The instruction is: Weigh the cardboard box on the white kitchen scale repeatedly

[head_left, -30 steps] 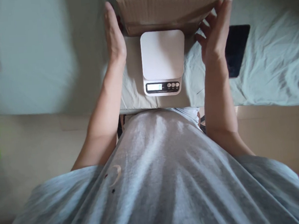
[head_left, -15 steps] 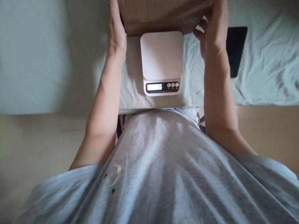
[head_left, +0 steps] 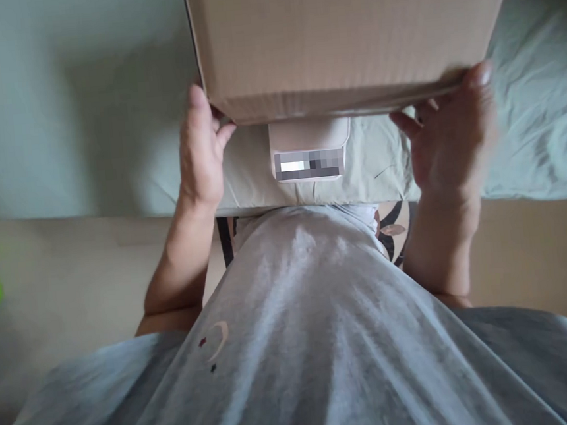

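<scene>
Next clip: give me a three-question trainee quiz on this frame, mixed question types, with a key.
1. True or false: the cardboard box is gripped by one hand only.
2. What does the box partly cover? A) green object B) white scale C) grey shirt
3. Which part of the scale can be seen?

Key
1. False: the left hand and the right hand each hold a lower corner.
2. B.
3. Its front edge with the display panel, on the pale green sheet.

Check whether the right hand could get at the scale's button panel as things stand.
Probably not without letting go: the right hand grips the cardboard box, as does the left hand. The box hides most of the scale, though its front panel shows, uncovered.
</scene>
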The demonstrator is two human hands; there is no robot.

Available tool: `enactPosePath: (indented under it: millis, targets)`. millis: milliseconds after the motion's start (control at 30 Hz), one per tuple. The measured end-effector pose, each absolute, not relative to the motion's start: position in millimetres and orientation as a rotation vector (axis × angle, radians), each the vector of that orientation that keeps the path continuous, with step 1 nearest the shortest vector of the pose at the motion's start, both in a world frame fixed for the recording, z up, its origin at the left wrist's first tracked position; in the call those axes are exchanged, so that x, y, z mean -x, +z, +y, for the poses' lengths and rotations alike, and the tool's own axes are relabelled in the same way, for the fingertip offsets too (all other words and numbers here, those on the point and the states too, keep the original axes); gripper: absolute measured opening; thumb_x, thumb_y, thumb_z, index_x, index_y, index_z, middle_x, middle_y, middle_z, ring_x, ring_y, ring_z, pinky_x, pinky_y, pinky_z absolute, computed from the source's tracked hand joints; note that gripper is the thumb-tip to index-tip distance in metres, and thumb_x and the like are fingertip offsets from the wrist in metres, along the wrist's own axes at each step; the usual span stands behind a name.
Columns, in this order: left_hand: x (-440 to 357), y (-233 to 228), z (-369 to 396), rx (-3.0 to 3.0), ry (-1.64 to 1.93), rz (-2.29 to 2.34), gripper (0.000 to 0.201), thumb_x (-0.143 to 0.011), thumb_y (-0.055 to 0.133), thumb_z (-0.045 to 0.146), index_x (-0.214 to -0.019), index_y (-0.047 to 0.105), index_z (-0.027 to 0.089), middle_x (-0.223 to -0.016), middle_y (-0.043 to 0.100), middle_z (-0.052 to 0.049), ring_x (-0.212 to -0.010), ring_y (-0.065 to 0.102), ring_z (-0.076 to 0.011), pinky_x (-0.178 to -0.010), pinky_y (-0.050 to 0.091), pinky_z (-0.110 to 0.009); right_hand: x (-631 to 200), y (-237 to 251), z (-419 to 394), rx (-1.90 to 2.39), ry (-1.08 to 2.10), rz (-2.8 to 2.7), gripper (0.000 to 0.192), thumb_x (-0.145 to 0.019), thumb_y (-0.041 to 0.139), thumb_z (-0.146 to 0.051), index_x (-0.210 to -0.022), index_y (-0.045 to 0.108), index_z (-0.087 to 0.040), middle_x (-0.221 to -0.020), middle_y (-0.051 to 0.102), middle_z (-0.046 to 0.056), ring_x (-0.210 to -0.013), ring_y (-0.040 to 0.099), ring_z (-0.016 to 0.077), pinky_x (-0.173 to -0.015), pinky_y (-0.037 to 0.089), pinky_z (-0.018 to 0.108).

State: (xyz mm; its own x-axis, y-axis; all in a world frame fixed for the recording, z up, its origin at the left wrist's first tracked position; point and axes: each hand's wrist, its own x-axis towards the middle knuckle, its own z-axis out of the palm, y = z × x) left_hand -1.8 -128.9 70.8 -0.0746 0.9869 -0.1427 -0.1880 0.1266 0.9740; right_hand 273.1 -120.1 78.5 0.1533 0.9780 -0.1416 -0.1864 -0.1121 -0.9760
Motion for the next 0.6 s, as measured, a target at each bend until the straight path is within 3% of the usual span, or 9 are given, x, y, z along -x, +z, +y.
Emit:
enactPosePath:
  millis: [167,467,600]
  targets:
    - [-1.9,58.5,-147.8,-0.857,1.24,1.274,0.036,-0.087,0.046,0.059,-0.099,0.066,0.032,-0.127,0.06,0.0,-0.136,0.04,-0.0255,-0.111,0.038,-0.045,-271.4,69.8,-143.0,1.286,1.254,-0.848,0.032,-0.078,0.054,-0.06,-0.091,0.062,-0.031,-0.101,0.062,0.001,-0.101,0.061,0.0207,-0.09,0.053,0.038]
    - [-2.8,53.0,-144.9,-0.732,1.24,1.37,0.035,-0.088,0.046,0.058,-0.097,0.065,0.03,-0.119,0.063,-0.001,-0.138,0.038,-0.023,-0.113,0.035,-0.04,-269.6,62.0,-143.4,1.306,1.313,-0.811,0.037,-0.077,0.053,-0.064,-0.089,0.06,-0.03,-0.109,0.062,-0.001,-0.109,0.059,0.0195,-0.099,0.048,0.041]
    - [-6.5,55.4,-144.2,-0.594,1.288,1.406,0.036,-0.093,0.04,0.053,-0.096,0.065,0.027,-0.118,0.064,-0.001,-0.138,0.037,-0.0206,-0.117,0.03,-0.035,-274.1,64.1,-142.2,1.293,1.335,-0.825,0.044,-0.08,0.04,-0.069,-0.099,0.061,-0.036,-0.117,0.062,-0.003,-0.122,0.054,0.0211,-0.107,0.041,0.047]
